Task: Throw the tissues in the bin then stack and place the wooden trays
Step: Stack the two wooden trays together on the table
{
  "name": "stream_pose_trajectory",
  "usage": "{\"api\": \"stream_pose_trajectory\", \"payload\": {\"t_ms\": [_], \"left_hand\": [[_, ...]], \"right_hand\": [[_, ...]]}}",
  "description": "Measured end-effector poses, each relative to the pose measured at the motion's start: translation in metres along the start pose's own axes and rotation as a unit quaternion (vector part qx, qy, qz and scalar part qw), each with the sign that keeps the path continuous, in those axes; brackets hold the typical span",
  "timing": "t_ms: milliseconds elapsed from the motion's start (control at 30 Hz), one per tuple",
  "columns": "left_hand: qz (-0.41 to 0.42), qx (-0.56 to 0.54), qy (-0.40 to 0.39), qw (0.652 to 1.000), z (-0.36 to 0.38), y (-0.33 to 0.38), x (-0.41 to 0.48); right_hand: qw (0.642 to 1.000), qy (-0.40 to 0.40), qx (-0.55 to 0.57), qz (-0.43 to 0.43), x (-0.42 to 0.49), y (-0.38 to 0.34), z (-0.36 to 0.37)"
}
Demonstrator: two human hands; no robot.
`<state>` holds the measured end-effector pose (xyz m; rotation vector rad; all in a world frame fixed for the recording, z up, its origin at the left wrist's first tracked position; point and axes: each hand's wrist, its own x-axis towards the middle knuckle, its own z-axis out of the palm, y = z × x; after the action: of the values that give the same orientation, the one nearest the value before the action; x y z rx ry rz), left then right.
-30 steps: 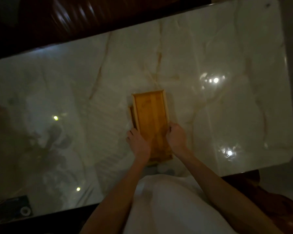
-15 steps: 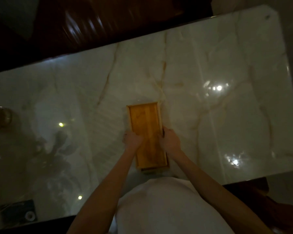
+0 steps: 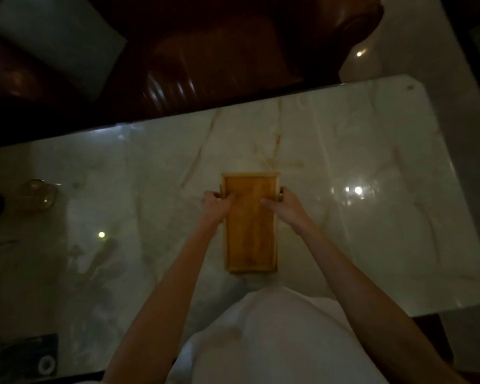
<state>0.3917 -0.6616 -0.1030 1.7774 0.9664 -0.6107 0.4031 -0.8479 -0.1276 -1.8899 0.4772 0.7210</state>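
Note:
A stack of long, narrow wooden trays [image 3: 250, 234] lies on the marble table [image 3: 372, 217], its short end toward me. The top tray sits squarely in the one beneath, whose rim shows at the far and near ends. My left hand [image 3: 215, 202] grips the stack's left long side near the far end, thumb over the rim. Opposite it, my right hand [image 3: 284, 202] grips the right long side, thumb inside the tray. No tissues or bin are in view.
A small glass object [image 3: 40, 195] stands at the table's left. A dark flat item [image 3: 28, 356] lies at the near left corner. Dark wooden furniture [image 3: 205, 65] runs along the table's far edge. Room lights glare off the polished marble.
Both hands have slid from the trays' near end up to the far end along the long sides. The stack now lies squared up, straight ahead of me.

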Motion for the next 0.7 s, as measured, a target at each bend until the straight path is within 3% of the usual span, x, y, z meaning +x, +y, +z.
{"api": "stream_pose_trajectory", "payload": {"t_ms": [167, 367, 467, 700], "left_hand": [[0.185, 0.028, 0.037, 0.982, -0.017, -0.001, -0.058], [0.317, -0.019, 0.045, 0.947, -0.013, -0.063, -0.109], [0.325, -0.069, 0.047, 0.942, -0.008, -0.105, -0.117], [0.33, -0.036, 0.016, 0.943, -0.012, -0.12, -0.13]], "right_hand": [[0.99, 0.054, 0.026, -0.125, -0.065, -0.001, -0.018], [0.956, 0.095, -0.041, -0.275, -0.131, 0.048, -0.016], [0.936, 0.099, -0.072, -0.331, -0.156, 0.073, -0.006], [0.945, 0.078, -0.021, -0.316, -0.162, 0.065, 0.013]]}}
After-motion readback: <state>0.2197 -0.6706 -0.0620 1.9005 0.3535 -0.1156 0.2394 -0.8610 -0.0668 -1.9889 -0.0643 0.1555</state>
